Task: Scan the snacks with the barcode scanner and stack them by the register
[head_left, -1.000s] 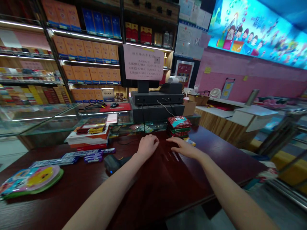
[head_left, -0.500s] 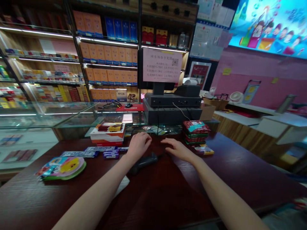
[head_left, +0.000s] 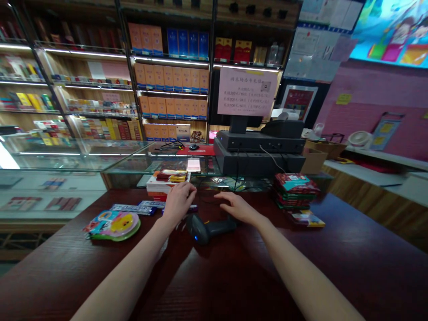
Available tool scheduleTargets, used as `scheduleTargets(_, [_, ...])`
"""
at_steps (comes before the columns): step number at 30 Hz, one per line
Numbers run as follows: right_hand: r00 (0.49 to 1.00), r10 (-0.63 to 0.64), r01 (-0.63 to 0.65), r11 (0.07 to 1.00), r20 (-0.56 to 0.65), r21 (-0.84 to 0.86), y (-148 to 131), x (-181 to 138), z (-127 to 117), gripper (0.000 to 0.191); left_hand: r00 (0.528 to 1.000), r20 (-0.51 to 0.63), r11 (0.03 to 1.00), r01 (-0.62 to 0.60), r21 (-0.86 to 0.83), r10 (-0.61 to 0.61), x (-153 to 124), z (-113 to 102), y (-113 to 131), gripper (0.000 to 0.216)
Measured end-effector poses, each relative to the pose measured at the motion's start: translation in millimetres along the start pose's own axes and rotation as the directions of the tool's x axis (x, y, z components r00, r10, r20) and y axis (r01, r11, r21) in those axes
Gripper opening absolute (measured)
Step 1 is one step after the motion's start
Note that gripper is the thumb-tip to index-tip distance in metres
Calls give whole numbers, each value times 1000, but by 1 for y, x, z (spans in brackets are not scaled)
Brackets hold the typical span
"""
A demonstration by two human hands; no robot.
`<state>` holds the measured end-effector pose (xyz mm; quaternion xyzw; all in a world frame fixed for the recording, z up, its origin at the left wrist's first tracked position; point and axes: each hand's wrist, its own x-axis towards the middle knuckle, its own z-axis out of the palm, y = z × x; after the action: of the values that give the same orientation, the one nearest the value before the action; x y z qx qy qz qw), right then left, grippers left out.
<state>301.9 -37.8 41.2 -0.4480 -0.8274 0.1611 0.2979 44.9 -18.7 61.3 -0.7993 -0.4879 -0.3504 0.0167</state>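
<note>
Vs ~0.5s ago, L hand [head_left: 180, 200] now sits in front of the white-orange carton [head_left: 156, 189]; barcode scanner [head_left: 216, 228], part-hidden then, shows fully on desk [head_left: 214, 281] betw. forearms, so prob. easier to reach. L half-curled, R hand [head_left: 240, 208] loosely spread; nothing visibly held.

At the far side, a pale pink price sheet [head_left: 245, 91] on the monitor [head_left: 245, 121] is headed 游乐场办卡充值. Its lines read 充值200元/15次, then 充值300元 with a count that looks like 28次, then 充值500元/60次. A QR code [head_left: 266, 86] stands at its upper right. Lettering on the framed red notice [head_left: 298, 102], farther right, is too small to read.
</note>
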Motion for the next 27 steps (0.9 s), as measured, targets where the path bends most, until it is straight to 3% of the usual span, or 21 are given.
scheduleTargets(14, [988, -137, 139, 990, -66, 32, -33, 70, 34, 41, 943, -263, 966, 237, 103, -203, -6, -24, -57, 23])
scheduleTargets(21, [989, -116, 119, 993, -88, 22, -35, 96, 47, 41, 918, -310, 949, 294, 117, -246, -3, -26, -76, 34])
scheduleTargets(27, [989, -64, 73, 995, -134, 62, -39, 109, 60, 55, 903, -313, 939, 333, 82, -293, 1, -22, -87, 53])
